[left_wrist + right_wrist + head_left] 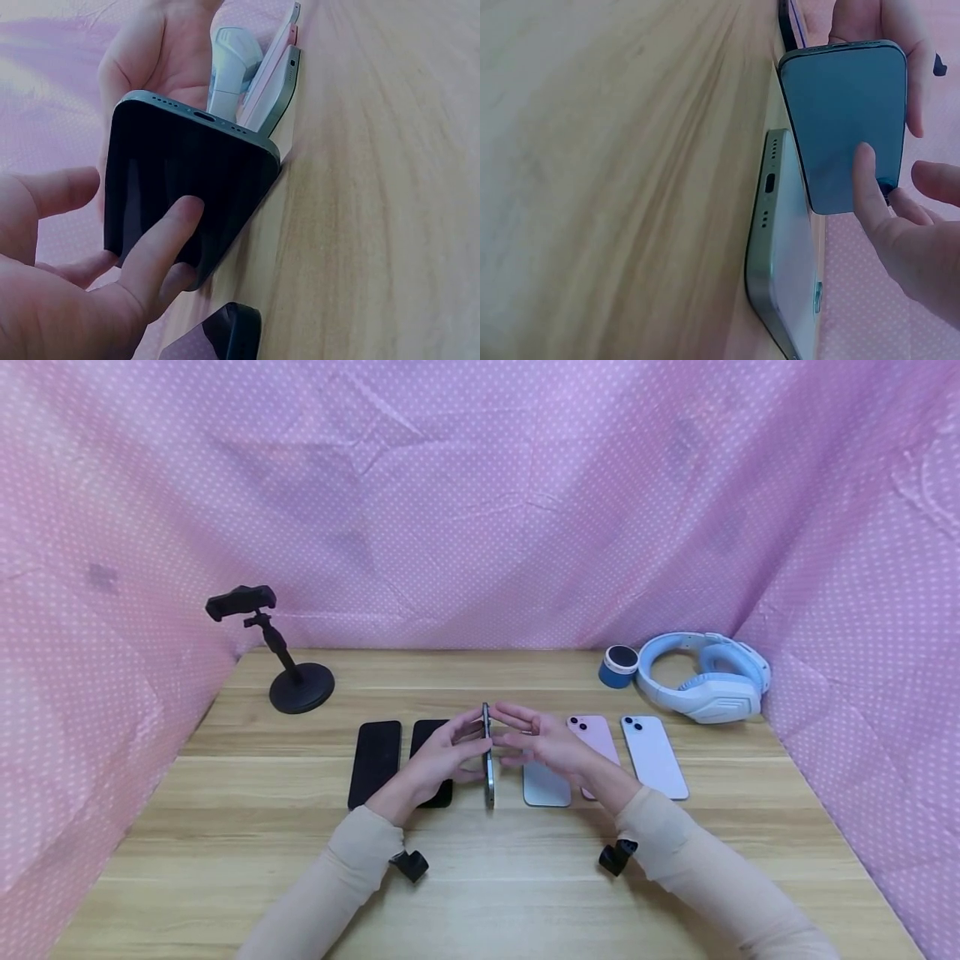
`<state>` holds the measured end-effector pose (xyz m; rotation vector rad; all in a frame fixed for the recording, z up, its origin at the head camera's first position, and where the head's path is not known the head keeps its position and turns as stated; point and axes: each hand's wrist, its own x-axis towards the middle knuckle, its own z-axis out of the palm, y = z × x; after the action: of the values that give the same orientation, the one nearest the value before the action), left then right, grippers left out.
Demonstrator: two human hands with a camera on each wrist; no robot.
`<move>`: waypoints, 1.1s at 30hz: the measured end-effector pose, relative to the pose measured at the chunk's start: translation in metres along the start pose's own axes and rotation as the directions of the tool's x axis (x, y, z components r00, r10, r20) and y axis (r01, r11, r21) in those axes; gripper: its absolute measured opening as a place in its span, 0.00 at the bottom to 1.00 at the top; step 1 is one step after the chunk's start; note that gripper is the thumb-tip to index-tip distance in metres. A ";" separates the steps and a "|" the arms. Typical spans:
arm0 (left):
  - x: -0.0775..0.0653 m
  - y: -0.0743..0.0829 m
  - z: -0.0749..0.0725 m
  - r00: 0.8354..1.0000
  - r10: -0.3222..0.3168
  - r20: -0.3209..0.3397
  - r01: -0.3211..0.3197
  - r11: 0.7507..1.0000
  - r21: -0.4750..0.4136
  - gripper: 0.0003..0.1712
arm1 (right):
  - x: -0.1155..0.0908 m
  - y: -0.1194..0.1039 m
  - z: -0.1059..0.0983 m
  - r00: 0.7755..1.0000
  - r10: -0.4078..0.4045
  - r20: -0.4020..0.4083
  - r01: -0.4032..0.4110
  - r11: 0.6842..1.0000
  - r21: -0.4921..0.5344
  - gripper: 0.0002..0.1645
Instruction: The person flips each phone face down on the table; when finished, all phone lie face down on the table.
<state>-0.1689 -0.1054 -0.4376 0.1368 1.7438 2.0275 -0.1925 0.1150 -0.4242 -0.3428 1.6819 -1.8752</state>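
A dark phone stands on its long edge between the two hands, black screen to the left and grey-blue back to the right. My left hand touches the screen with nearly straight fingertips; its thumb lies apart from the glass in the left wrist view. From the other side my right hand presses the back with an extended finger, thumb off to the side. A black phone lies partly under the left hand, and a white phone partly under the right.
Another black phone lies at the left; a pink phone and a second white phone lie at the right. Behind stand a black phone stand, a small blue speaker and headphones. Pink dotted cloth surrounds the table.
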 end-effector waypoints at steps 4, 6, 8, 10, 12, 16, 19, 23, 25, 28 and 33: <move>0.000 -0.001 0.001 1.000 0.005 0.008 -0.005 1.000 -0.018 0.41 | 0.001 0.001 0.001 1.000 -0.017 -0.024 0.015 0.998 -0.069 0.37; 0.001 -0.001 0.002 1.000 0.010 0.013 -0.009 1.000 -0.025 0.42 | 0.001 0.001 0.001 0.999 -0.023 -0.036 0.019 0.995 -0.101 0.37; 0.001 -0.002 0.003 1.000 0.016 0.017 -0.015 0.999 -0.030 0.43 | 0.002 0.002 0.001 0.999 -0.022 -0.044 0.017 0.993 -0.121 0.38; 0.001 -0.002 0.004 1.000 0.021 0.015 -0.020 0.999 -0.033 0.43 | 0.002 0.002 0.000 0.999 -0.021 -0.047 0.014 0.991 -0.133 0.38; 0.001 -0.002 0.004 1.000 0.018 0.006 -0.018 0.999 -0.038 0.43 | 0.003 0.003 0.000 0.999 -0.018 -0.046 0.012 0.990 -0.139 0.37; 0.001 -0.003 0.004 1.000 0.013 0.004 -0.013 0.999 -0.042 0.42 | 0.004 0.005 -0.001 0.999 -0.004 -0.041 -0.002 0.990 -0.139 0.34; 0.001 -0.004 0.002 1.000 0.012 0.023 -0.011 0.999 -0.041 0.42 | 0.005 0.006 -0.001 0.999 0.020 -0.034 -0.024 0.989 -0.146 0.33; 0.001 -0.004 0.000 0.999 0.010 0.040 -0.008 0.999 -0.047 0.42 | 0.005 0.005 -0.001 0.999 0.048 -0.016 -0.050 0.982 -0.182 0.33; 0.002 -0.005 -0.002 0.999 0.007 0.042 -0.005 0.999 -0.051 0.42 | 0.005 0.005 -0.001 0.999 0.049 -0.004 -0.049 0.976 -0.211 0.33; 0.002 -0.005 -0.003 0.999 0.008 0.044 -0.005 0.999 -0.054 0.43 | 0.003 0.003 -0.002 0.999 0.051 0.004 -0.048 0.961 -0.271 0.34; 0.000 -0.005 -0.004 0.999 0.018 0.041 -0.016 0.999 -0.047 0.43 | 0.003 0.003 -0.005 0.998 0.057 0.023 -0.045 0.937 -0.347 0.34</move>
<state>-0.1687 -0.1082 -0.4433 0.1784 1.6740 2.0613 -0.1972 0.1177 -0.4281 -0.4619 1.9798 -1.5229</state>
